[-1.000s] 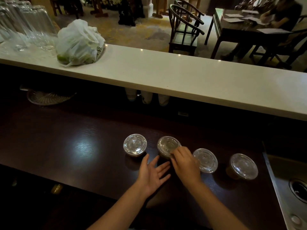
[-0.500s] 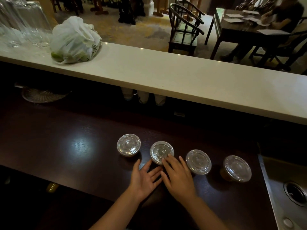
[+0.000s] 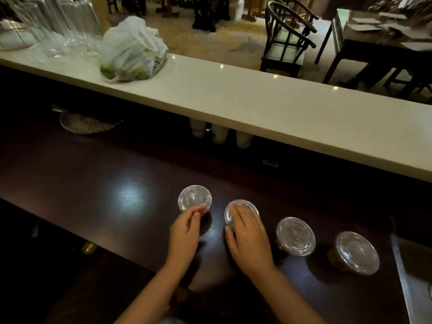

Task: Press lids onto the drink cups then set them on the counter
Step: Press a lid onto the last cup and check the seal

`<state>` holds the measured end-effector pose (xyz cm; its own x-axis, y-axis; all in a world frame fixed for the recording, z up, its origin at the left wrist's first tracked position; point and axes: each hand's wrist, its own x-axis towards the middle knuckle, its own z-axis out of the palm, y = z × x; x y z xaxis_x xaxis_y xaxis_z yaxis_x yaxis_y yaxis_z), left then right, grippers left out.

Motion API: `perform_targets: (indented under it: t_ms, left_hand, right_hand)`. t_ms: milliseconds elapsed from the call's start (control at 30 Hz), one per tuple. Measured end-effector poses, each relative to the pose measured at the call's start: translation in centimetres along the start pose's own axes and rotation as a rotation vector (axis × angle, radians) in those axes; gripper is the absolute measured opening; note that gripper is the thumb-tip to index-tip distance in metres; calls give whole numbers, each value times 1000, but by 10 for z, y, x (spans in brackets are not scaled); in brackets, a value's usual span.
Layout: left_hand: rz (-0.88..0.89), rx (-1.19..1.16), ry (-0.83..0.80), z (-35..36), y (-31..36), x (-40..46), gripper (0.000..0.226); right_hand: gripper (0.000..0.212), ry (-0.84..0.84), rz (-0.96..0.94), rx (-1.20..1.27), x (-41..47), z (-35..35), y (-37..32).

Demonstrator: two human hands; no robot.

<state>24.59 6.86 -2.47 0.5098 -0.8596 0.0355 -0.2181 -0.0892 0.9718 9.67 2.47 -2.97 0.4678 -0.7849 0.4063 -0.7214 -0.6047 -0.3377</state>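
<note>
Four drink cups with clear lids stand in a row on the dark worktop (image 3: 131, 197). My left hand (image 3: 187, 230) curls its fingers around the near side of the leftmost cup (image 3: 194, 198), just under its lid. My right hand (image 3: 247, 235) lies over the second cup (image 3: 244, 205), fingers spread on the lid and thumb down its left side. Most of that lid is hidden by the fingers. The third cup (image 3: 295, 236) and the fourth cup (image 3: 357, 252) stand untouched to the right.
A raised white counter (image 3: 257, 106) runs behind the worktop, with a white plastic bag (image 3: 133, 52) and several glasses (image 3: 65, 26) at its left end. Paper cups (image 3: 219, 134) hang under it. A glass dish (image 3: 86, 123) sits far left. A metal sink (image 3: 416, 277) borders the right.
My left hand has left the spot beside the second cup and closed on the leftmost cup. My right hand has slid forward onto the second cup's lid.
</note>
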Motion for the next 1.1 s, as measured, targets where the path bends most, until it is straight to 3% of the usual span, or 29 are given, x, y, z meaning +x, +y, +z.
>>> perform_targets:
  t_ms: [133, 300, 667, 800, 967, 1033, 1100]
  left_hand:
    - [371, 587, -190, -26, -19, 49, 60]
    - [412, 1011, -576, -45, -40, 82, 67]
    - [542, 874, -790, -57, -49, 107, 61]
    - [631, 869, -902, -63, -47, 122, 59]
    - [806, 928, -1147, -81, -40, 163, 68]
    - [916, 954, -990, -85, -44, 173, 59]
    - [802, 918, -787, -90, -41, 169, 60]
  right_hand:
    - [53, -190, 74, -94, 31, 21, -30]
    - [55, -329, 159, -53, 56, 59, -48]
    - [65, -205, 403, -13, 54, 94, -74]
    - [73, -251, 466, -40, 53, 95, -80]
    - [56, -172, 538, -134, 44, 91, -100]
    - [43, -58, 514, -136, 38, 84, -107]
    - [34, 83, 475, -121, 35, 79, -110]
